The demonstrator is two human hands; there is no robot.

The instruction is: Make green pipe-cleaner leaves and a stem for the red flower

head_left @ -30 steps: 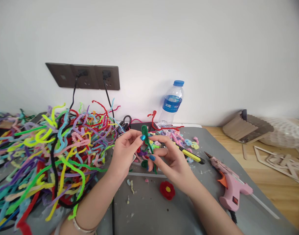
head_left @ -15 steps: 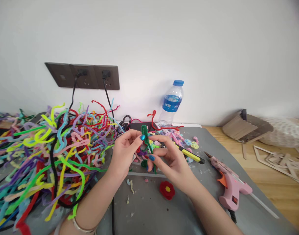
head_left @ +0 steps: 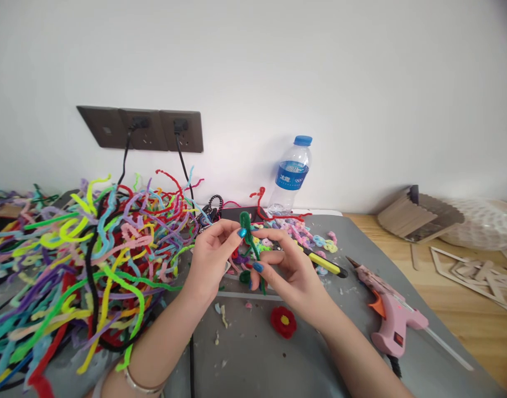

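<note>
Between my two hands is a dark green pipe cleaner, its upper end folded into a narrow loop and its stem slanting down to the right. My left hand pinches it just below the loop with thumb and forefinger. The fingers of my right hand close on the stem from the other side, thumb low and forefinger near the loop. Below my right hand, a red felt-like flower with a yellow centre lies on the grey table mat. Another small green piece shows behind the stem.
A tangled heap of coloured pipe cleaners fills the left. A pink glue gun lies at right, with a yellow utility knife nearer the middle. A water bottle leans against the wall. Wooden pieces lie far right.
</note>
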